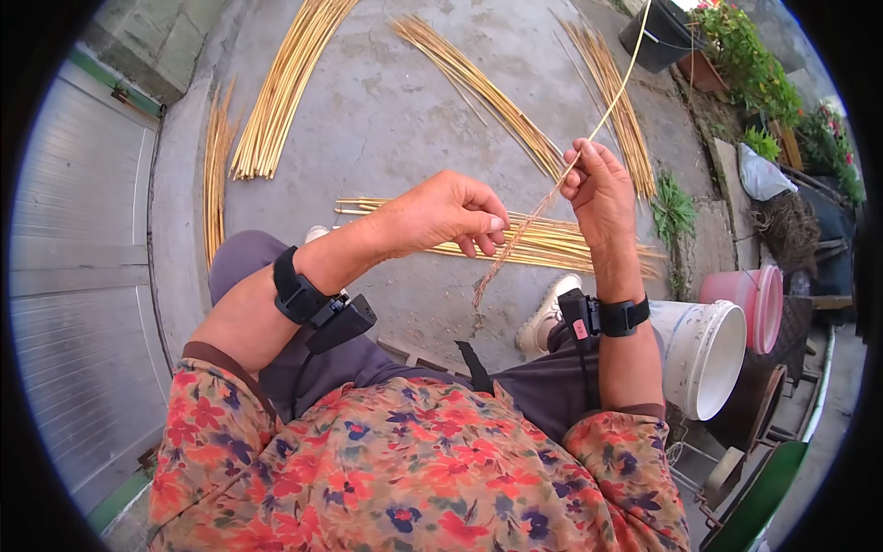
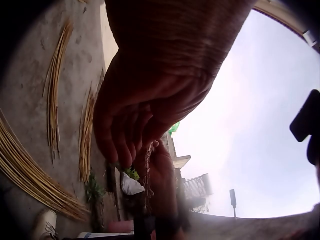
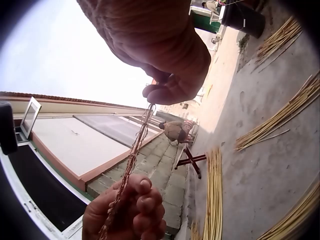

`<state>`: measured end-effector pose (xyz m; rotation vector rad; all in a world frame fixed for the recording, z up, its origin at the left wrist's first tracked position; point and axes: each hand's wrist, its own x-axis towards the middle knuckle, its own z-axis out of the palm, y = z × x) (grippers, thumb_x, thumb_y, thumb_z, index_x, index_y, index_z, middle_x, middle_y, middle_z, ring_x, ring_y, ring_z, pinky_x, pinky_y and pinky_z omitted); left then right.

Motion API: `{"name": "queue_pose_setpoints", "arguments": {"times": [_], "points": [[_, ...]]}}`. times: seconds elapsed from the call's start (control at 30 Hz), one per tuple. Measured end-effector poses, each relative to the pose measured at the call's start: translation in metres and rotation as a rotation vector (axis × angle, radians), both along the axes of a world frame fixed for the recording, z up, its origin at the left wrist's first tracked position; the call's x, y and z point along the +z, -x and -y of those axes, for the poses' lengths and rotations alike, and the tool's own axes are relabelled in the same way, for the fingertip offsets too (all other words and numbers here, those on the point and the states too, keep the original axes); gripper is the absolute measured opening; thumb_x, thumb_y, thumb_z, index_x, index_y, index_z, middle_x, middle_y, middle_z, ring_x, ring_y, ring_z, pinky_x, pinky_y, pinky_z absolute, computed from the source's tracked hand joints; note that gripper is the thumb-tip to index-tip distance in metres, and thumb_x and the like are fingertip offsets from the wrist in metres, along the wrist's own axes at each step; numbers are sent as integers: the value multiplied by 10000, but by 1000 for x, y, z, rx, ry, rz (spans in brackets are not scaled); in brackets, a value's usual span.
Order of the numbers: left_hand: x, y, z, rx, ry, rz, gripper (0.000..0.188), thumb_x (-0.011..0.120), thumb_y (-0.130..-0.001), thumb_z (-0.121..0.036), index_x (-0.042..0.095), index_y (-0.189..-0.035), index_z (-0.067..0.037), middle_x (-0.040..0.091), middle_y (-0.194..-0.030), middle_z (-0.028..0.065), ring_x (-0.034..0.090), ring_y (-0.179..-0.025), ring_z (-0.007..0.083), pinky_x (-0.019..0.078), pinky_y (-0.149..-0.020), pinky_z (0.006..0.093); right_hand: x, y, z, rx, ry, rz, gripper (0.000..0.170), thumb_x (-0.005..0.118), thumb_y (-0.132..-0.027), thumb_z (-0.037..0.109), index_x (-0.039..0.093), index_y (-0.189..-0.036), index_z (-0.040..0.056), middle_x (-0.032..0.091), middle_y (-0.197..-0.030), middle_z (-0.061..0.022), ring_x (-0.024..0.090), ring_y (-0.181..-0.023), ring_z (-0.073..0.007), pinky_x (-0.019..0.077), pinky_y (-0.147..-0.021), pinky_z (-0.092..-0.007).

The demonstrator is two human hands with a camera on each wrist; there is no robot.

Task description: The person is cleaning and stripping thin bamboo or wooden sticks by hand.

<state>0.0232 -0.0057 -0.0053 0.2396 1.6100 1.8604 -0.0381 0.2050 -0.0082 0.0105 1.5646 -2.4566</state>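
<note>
A long thin stalk [image 1: 618,97] with a reddish, branching end [image 1: 501,262] slants across the head view. The right hand [image 1: 602,193] pinches it between thumb and fingertips, just above where the branching end starts. To the left of that end is the left hand [image 1: 451,216], its fingers loosely bent with nothing held in them. In the right wrist view the branching end [image 3: 131,162] hangs from the right hand [image 3: 172,82] and passes in front of the left hand [image 3: 125,210]. The left wrist view has the left hand [image 2: 135,110] in shadow, close to the strands [image 2: 147,175].
Straw-coloured stalk bundles [image 1: 285,92] lie on the concrete floor, one [image 1: 543,241] just beyond the feet. At the right stand a white bucket [image 1: 704,354], a pink bucket [image 1: 759,304], a black bucket [image 1: 658,37] and plants. Another person [image 3: 176,131] is in the background.
</note>
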Motion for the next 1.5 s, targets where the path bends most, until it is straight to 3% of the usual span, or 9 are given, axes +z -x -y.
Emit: {"name": "queue_pose_setpoints", "arguments": {"times": [0.43,1.13,1.5], "points": [[-5,1,-5,24,-9,22,203,544,-849,-197,585,-899,-4,595,-751,30,561,-646,77,470,-587,199,3,0,12,28,-29,-56,162,482,-883,161,548,-889,13,587,-756,-62,526,-522,-81,449,-476,-206],[-3,2,-10,98,87,-48,102,485,-783,-87,553,-779,-12,576,-690,32,548,-625,76,447,-548,196,0,-6,9,21,17,-117,183,435,-902,160,527,-929,4,561,-759,-52,521,-560,-85,451,-508,-223],[-1,5,-10,102,458,-272,109,478,-718,-71,533,-724,23,548,-628,22,515,-590,75,421,-526,215,-2,-13,17,-62,-12,-161,174,432,-901,146,518,-935,-1,551,-766,-56,510,-580,-80,460,-523,-228]]}}
